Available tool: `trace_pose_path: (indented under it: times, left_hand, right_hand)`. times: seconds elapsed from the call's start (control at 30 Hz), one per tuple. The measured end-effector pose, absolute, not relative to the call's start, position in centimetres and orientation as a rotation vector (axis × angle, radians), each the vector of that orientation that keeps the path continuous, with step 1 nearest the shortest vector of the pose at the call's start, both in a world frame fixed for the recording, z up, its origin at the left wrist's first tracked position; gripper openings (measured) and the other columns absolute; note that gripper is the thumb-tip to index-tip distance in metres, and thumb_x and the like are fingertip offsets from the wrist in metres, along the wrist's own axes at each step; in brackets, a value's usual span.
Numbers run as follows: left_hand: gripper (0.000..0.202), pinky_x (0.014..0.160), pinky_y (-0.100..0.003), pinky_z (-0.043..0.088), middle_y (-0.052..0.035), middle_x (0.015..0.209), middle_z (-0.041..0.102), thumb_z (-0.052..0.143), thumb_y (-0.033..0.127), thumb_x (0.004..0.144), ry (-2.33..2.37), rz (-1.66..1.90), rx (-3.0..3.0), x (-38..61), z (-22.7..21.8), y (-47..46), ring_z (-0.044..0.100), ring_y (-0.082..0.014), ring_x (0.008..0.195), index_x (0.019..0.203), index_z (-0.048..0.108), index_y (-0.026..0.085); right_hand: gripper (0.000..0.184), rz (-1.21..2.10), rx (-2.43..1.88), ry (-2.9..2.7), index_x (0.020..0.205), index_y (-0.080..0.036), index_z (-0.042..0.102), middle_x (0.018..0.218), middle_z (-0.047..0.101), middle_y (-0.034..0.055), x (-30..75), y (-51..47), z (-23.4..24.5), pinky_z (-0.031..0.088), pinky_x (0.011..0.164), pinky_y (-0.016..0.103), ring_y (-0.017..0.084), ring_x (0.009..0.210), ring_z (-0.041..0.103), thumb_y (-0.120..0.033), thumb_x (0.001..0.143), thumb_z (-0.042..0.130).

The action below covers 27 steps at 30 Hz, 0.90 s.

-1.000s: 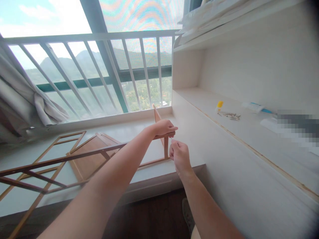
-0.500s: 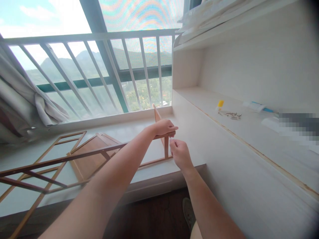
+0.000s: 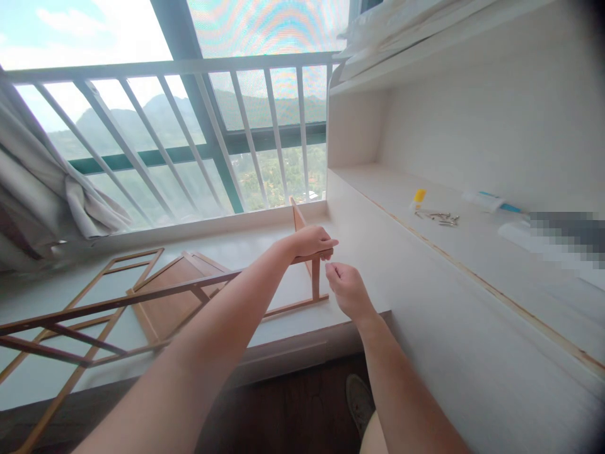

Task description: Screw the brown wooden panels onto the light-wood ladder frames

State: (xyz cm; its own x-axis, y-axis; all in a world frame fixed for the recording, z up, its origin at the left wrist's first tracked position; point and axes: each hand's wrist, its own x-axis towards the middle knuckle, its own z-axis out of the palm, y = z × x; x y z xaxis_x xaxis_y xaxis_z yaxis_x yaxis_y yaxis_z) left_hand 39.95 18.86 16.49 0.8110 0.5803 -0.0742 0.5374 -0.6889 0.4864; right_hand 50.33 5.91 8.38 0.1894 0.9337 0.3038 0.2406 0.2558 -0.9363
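Note:
A brown wooden frame (image 3: 155, 294) with long rails and short crosspieces stands along the window ledge. My left hand (image 3: 312, 241) is wrapped over the right end of its upper rail, near the short end crosspiece (image 3: 316, 279). Just below and to the right, my right hand (image 3: 347, 285) is closed, its fingertips pinched close to that rail end. Whatever it pinches is too small to make out. Behind the left hand, a narrow wooden panel (image 3: 299, 217) leans upright.
On the ledge (image 3: 278, 236) lie flat wooden panels (image 3: 174, 302) and another slim wooden frame (image 3: 116, 268). The white shelf at right holds a yellow-capped bottle (image 3: 419, 198), several loose screws (image 3: 444, 219) and a blue-and-white packet (image 3: 494, 202). A grey curtain (image 3: 51, 183) hangs at left.
My right hand has drawn slightly right, away from the rail end, and stays closed. The left hand keeps its hold on the frame.

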Motion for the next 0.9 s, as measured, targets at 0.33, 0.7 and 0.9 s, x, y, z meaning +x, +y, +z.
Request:
trace_pose_path:
  times: [0.33, 0.7, 0.9]
  left_hand:
    - [0.050, 0.062, -0.023, 0.039, -0.0039, 0.073, 0.072, 0.043, 0.049, 0.091, 0.823, 0.126, 2.488, 40.0, 16.5, 18.8, 0.058, -0.0117, 0.060, 0.069, 0.073, 0.016]
    - [0.051, 0.064, -0.023, 0.041, -0.0045, 0.075, 0.073, 0.043, 0.051, 0.092, 0.825, 0.119, 2.467, 40.0, 16.3, 19.0, 0.061, -0.0124, 0.062, 0.071, 0.073, 0.016]
    - [0.051, 0.065, -0.023, 0.041, -0.0041, 0.073, 0.073, 0.043, 0.051, 0.092, 0.799, 0.123, 2.465, 40.0, 16.3, 19.1, 0.062, -0.0128, 0.063, 0.070, 0.073, 0.016]
  right_hand:
    - [0.037, 1.583, -0.310, -0.345, 0.062, -0.022, 0.023, 0.049, 0.020, -0.0091, 46.2, 4.1, 9.2, 0.016, 0.039, 0.021, 0.009, 0.042, 0.015, -0.027, 0.090, 0.048]
    - [0.040, 1.478, -0.389, -0.345, 0.061, -0.022, 0.022, 0.046, 0.020, -0.0091, 45.4, 3.8, 9.3, 0.017, 0.038, 0.022, 0.008, 0.039, 0.017, -0.034, 0.089, 0.049]
    - [0.045, 1.232, -0.751, -0.553, 0.055, -0.022, 0.030, 0.041, 0.026, -0.0099, 46.4, 4.5, 9.0, 0.012, 0.037, 0.022, 0.006, 0.035, 0.022, -0.041, 0.084, 0.058]
